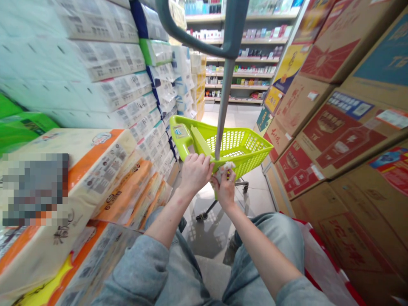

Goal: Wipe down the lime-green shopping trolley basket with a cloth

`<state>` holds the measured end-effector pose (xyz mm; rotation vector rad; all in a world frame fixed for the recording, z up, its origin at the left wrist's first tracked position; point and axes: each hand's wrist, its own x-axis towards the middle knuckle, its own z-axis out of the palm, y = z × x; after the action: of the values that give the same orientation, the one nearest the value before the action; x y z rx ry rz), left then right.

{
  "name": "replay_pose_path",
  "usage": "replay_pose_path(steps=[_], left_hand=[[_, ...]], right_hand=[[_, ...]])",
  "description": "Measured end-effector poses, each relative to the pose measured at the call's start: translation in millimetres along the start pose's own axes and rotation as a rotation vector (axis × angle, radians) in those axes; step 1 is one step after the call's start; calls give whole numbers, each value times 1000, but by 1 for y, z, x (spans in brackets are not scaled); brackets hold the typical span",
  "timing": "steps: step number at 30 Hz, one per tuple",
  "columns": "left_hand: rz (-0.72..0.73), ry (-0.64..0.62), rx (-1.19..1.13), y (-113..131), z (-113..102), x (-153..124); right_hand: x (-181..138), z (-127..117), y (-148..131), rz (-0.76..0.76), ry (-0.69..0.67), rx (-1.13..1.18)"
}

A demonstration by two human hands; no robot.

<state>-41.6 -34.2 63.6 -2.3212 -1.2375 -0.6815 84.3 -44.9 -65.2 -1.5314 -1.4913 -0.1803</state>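
The green basket (pixel 251 158) sits on a wheeled frame, with a grey pole (pixel 224 97) rising from its near side. At the basket's near left corner, the left hand (pixel 196 169) is closed, its fingers curled over the rim just beside the pole's foot. The right hand (pixel 225 185) is partly closed around a crumpled white wad (pixel 228 166) against the basket's near side, just right of the pole.

The wad looks loosely bunched, so it could slip from the fingertips and drop to the floor (pixel 255 197) beneath the basket. A hard push might roll the frame on its casters (pixel 245 187) — the left hand's hold seems the main check on that. If the basket swings, it could knock the wrapped packs (pixel 134 97) to its left or the cartons (pixel 338 131) to its right.
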Motion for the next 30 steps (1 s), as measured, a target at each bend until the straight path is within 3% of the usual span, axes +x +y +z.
replay_pose_path(steps=[4, 8, 16, 26, 30], left_hand=[[-11, 4, 11, 0, 4, 4], [-21, 12, 8, -1, 8, 8], [-40, 13, 8, 1, 12, 10], [-20, 7, 9, 7, 13, 15], [-11, 7, -1, 9, 15, 17]], right_hand=[[-12, 11, 17, 43, -97, -133], [-13, 12, 17, 134, -203, -72], [17, 6, -15, 210, -51, 185], [-6, 34, 20, 324, -51, 133], [-17, 41, 29, 387, -120, 68]])
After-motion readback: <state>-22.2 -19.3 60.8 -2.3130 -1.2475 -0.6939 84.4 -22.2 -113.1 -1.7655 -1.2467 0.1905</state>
